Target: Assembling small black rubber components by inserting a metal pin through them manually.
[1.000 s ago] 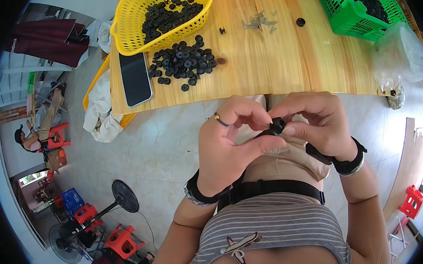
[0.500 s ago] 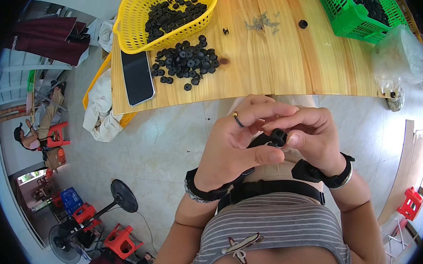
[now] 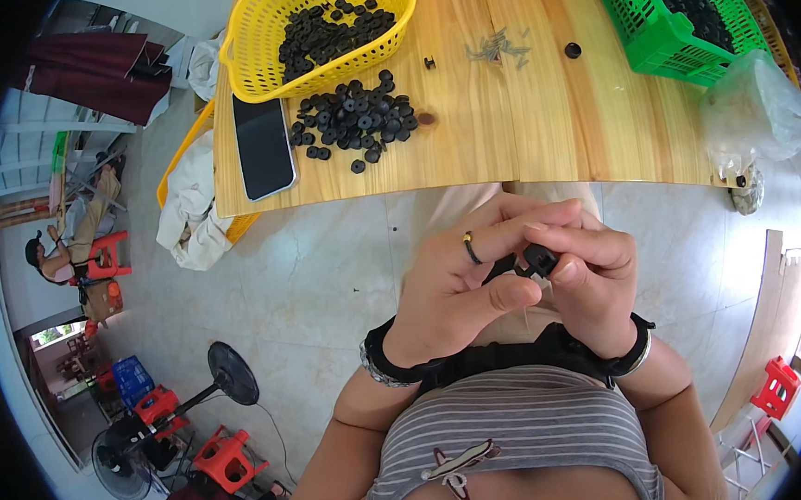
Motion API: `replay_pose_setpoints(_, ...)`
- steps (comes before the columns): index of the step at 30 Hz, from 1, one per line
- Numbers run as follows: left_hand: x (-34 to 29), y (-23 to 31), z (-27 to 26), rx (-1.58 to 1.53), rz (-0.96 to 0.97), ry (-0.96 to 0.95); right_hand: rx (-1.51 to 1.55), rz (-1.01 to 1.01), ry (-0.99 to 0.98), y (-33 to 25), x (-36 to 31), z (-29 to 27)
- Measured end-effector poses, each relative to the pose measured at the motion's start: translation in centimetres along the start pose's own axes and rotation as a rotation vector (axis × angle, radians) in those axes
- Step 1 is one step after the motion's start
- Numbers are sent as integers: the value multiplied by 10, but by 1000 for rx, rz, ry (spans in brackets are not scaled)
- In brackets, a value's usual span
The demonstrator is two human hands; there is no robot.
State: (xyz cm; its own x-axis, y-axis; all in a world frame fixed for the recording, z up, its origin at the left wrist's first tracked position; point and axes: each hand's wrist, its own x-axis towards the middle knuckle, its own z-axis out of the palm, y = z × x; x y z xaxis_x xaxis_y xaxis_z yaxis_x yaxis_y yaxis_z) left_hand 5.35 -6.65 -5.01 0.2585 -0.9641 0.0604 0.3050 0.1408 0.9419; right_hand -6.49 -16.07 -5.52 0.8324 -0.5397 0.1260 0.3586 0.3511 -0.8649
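Both my hands are together in front of my waist, just off the table's near edge. Between thumb and fingers, my right hand (image 3: 596, 278) pinches a small black plastic part (image 3: 540, 259) with an opening in it. My left hand (image 3: 454, 288) meets it from the other side, fingers curled and thumb bent in. Something dark shows behind the left thumb, too hidden to name. On the wooden table (image 3: 541, 138) lies a heap of black round wheel-like pieces (image 3: 363, 118). Several small grey pins (image 3: 501, 48) are scattered farther right.
A yellow basket (image 3: 324, 81) of black pieces stands at the back left, near a phone (image 3: 264, 148). At the right are a green crate (image 3: 674, 40) of black parts and a plastic bag (image 3: 753, 109). Fans (image 3: 234, 373), red stools (image 3: 229, 457) and other people stand farther left.
My hands have shifted slightly right and turned a little, with the black part still between them. The pieces on the table look unchanged.
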Motion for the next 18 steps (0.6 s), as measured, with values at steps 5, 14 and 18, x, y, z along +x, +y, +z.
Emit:
replay_pose_setpoints(5,0,4,4,39,-13,23,-126,-40,37,1,-2,0)
replay_pose_setpoints(14,-4,0,11,13,28,69,-340,-165,159,9,-5,6)
replay_pose_setpoints(18,-11,1,18,49,33,261,-397,-181,187,5,-9,8)
